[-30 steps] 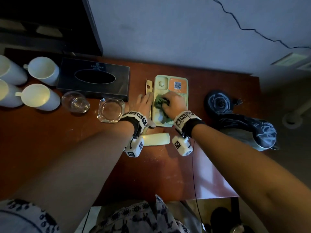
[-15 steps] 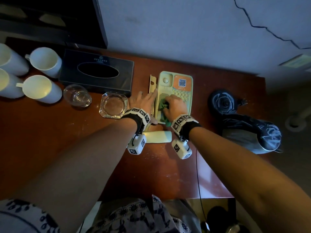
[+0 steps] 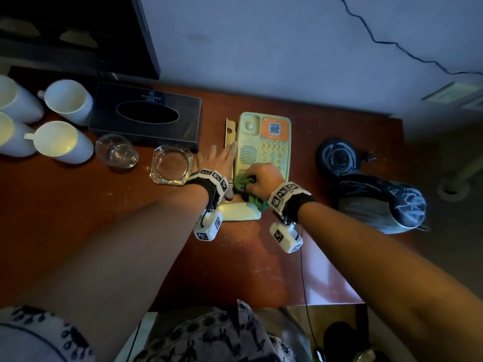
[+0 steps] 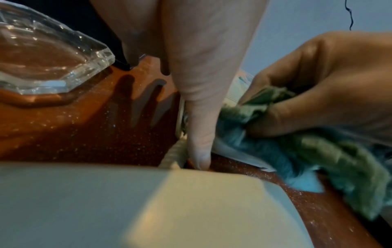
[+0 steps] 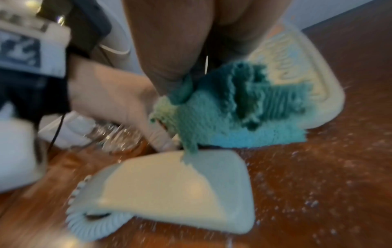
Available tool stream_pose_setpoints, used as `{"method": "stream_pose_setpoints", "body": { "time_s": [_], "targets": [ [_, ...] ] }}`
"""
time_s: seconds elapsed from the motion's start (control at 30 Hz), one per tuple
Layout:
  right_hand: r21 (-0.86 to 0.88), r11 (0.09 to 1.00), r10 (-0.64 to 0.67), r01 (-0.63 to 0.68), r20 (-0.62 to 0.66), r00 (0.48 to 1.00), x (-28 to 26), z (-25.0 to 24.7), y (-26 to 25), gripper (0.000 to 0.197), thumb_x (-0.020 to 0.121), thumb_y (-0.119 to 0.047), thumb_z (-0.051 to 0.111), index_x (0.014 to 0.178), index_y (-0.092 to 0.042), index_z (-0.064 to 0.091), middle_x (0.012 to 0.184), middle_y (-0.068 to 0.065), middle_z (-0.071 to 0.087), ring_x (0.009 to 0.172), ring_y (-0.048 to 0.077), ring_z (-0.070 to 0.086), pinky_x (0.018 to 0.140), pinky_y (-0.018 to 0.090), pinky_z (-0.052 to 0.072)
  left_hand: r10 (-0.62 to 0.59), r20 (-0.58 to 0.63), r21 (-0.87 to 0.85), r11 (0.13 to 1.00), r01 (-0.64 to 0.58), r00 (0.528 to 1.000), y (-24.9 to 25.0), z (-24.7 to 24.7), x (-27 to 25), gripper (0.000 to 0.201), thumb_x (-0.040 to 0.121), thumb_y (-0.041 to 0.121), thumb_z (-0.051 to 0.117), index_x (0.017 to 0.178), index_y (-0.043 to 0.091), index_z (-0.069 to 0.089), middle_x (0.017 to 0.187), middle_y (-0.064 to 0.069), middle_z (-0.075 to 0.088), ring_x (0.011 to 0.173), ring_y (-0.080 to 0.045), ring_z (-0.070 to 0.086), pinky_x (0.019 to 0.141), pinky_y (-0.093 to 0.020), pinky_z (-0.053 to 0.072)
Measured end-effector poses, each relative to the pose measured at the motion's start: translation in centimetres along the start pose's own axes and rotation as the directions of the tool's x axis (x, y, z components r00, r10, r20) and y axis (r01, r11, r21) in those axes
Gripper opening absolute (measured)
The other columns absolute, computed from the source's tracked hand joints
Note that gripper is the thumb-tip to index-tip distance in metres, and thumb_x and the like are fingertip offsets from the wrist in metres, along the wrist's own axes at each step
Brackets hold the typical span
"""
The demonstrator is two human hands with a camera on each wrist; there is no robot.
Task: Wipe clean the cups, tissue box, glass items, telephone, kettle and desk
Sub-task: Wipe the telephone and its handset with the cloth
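On the dusty desk [image 3: 78,231], my right hand [image 3: 264,178] gripped the green cloth [image 3: 254,201] against the telephone base [image 3: 261,145], left hand [image 3: 217,159] flat, fingers straight, bracing it; a hard stroke risked knocking the handset [image 3: 239,211].

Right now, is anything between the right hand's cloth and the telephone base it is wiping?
Nothing visible. The right hand grips the green cloth and presses it straight onto the near end of the telephone base. The handset lies off the cradle on the desk, nearer the person. The left hand rests at the base's left edge.
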State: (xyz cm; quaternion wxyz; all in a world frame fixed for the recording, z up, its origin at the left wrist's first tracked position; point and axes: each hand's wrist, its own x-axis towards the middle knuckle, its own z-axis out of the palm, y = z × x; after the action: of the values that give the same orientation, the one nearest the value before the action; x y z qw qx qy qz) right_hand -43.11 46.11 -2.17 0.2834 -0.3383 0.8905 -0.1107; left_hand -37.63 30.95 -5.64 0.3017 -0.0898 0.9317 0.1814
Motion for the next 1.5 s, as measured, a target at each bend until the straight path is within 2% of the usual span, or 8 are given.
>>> {"method": "stream_pose_setpoints", "body": {
  "time_s": [0.17, 0.37, 0.57, 0.73, 0.93, 1.17, 1.3, 1.5],
  "targets": [
    [0.158, 0.972, 0.203, -0.176, -0.174, 0.964, -0.7, -1.9, 2.9, 0.023, 0.079, -0.018, 0.071, 0.102, -0.014, 0.070, 0.103, 0.002, 0.066, 0.093, 0.020, 0.058, 0.076, 0.024, 0.041, -0.006, -0.044, -0.037, 0.999, 0.005, 0.999, 0.5, 0.2, 0.1, 0.149, 0.060, 0.049, 0.092, 0.157, 0.020, -0.017, 0.166, -0.001, 0.003, 0.152, -0.037, 0.003, 0.116, -0.067, 0.016],
    [0.187, 0.973, 0.185, -0.134, -0.287, 0.940, 0.0, -1.7, 3.0, 0.035, 0.082, -0.010, 0.065, 0.117, -0.012, 0.068, 0.115, 0.006, 0.064, 0.102, 0.027, 0.060, 0.085, 0.031, 0.046, -0.006, -0.083, -0.005, 1.000, 0.006, 0.997, 1.6, -0.3, 0.2, 0.144, 0.063, 0.053, 0.089, 0.159, 0.019, -0.012, 0.162, -0.003, 0.018, 0.145, -0.032, 0.022, 0.111, -0.060, 0.031],
    [0.021, 0.999, 0.047, -0.043, -0.194, 0.980, -1.0, 0.9, 2.2, 0.029, 0.077, -0.002, 0.062, 0.105, -0.009, 0.067, 0.105, 0.011, 0.063, 0.099, 0.032, 0.058, 0.076, 0.037, 0.048, -0.024, -0.089, 0.010, 1.000, 0.025, 0.996, 1.7, -0.1, 0.6, 0.144, 0.062, 0.055, 0.089, 0.158, 0.019, -0.012, 0.158, -0.003, 0.028, 0.141, -0.032, 0.028, 0.109, -0.057, 0.034],
    [-0.103, 0.992, -0.078, 0.069, -0.091, 0.993, -3.3, 2.5, 3.3, 0.024, 0.080, -0.009, 0.067, 0.104, -0.009, 0.067, 0.101, 0.010, 0.063, 0.097, 0.033, 0.058, 0.069, 0.039, 0.050, -0.026, -0.104, 0.005, 1.000, 0.027, 0.994, 1.7, 0.0, 0.5, 0.145, 0.061, 0.053, 0.090, 0.158, 0.020, -0.012, 0.159, -0.002, 0.028, 0.141, -0.032, 0.029, 0.110, -0.057, 0.033],
    [-0.187, 0.982, 0.010, -0.012, -0.012, 1.000, -3.2, 1.5, 4.1, 0.031, 0.085, -0.022, 0.068, 0.115, -0.013, 0.065, 0.109, 0.005, 0.062, 0.103, 0.028, 0.057, 0.078, 0.035, 0.049, -0.032, -0.100, -0.013, 0.999, 0.031, 0.994, 1.6, -0.1, 0.3, 0.143, 0.062, 0.051, 0.090, 0.159, 0.023, -0.012, 0.160, -0.001, 0.027, 0.141, -0.032, 0.029, 0.109, -0.057, 0.034],
    [-0.098, 0.994, -0.060, 0.044, -0.166, 0.984, -0.7, 1.5, 0.6, 0.033, 0.085, -0.007, 0.062, 0.118, -0.010, 0.066, 0.112, 0.008, 0.064, 0.107, 0.030, 0.055, 0.079, 0.040, 0.053, -0.016, -0.110, -0.025, 1.000, 0.014, 0.994, 1.3, 0.0, 0.4, 0.143, 0.062, 0.050, 0.091, 0.159, 0.023, -0.011, 0.159, -0.002, 0.030, 0.140, -0.032, 0.031, 0.106, -0.056, 0.036],
    [-0.179, 0.973, -0.167, 0.143, -0.125, 0.978, -0.9, 3.1, 0.2, 0.019, 0.079, -0.001, 0.064, 0.096, -0.006, 0.070, 0.095, 0.010, 0.068, 0.097, 0.032, 0.059, 0.067, 0.041, 0.055, -0.020, -0.116, -0.029, 0.999, 0.017, 0.993, 1.4, 0.1, 0.5, 0.143, 0.063, 0.047, 0.091, 0.159, 0.022, -0.011, 0.159, -0.002, 0.031, 0.139, -0.031, 0.032, 0.105, -0.054, 0.037],
    [-0.359, 0.929, -0.069, 0.092, 0.077, 0.995, 0.8, 0.8, -1.0, 0.023, 0.088, -0.023, 0.065, 0.109, -0.014, 0.068, 0.107, 0.006, 0.061, 0.099, 0.028, 0.061, 0.071, 0.035, 0.051, -0.019, -0.099, -0.030, 0.999, 0.016, 0.995, 1.1, 0.1, 0.5, 0.149, 0.057, 0.052, 0.093, 0.158, 0.026, -0.014, 0.159, 0.000, 0.029, 0.139, -0.032, 0.031, 0.107, -0.059, 0.035]
  ]
}}
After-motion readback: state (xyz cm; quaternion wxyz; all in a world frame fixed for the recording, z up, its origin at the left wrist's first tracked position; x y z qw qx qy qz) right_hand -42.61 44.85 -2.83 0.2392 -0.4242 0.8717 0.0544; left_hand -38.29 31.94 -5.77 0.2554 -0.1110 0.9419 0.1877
